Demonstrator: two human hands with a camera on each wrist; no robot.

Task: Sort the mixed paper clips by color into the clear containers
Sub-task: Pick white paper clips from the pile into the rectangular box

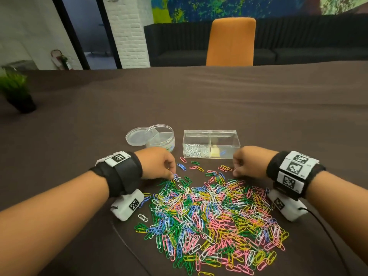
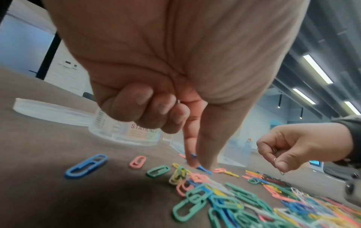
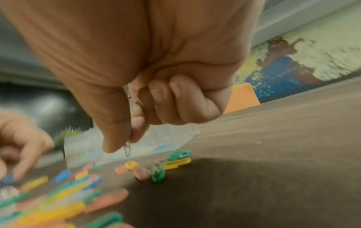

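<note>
A: Big heap of mixed coloured paper clips (image 1: 209,216) on the brown tablecloth (image 1: 258,108), near side of the clear rectangular two-compartment box (image 1: 211,144) and clear round divided tub (image 1: 161,139).

B: Left hand (image 1: 157,163), index and thumb down, pinches a blue paper clip (image 2: 203,168) at the heap's far edge, other fingers curled.

A: Right hand (image 1: 249,162) curled, pinching a small silver wire clip (image 3: 127,148) above the cloth.

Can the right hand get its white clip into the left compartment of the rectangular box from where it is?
Probably yes. The right hand, pinching a white clip, hovers just beside the open-topped rectangular box; nothing lies between it and the white-clip compartment.
</note>
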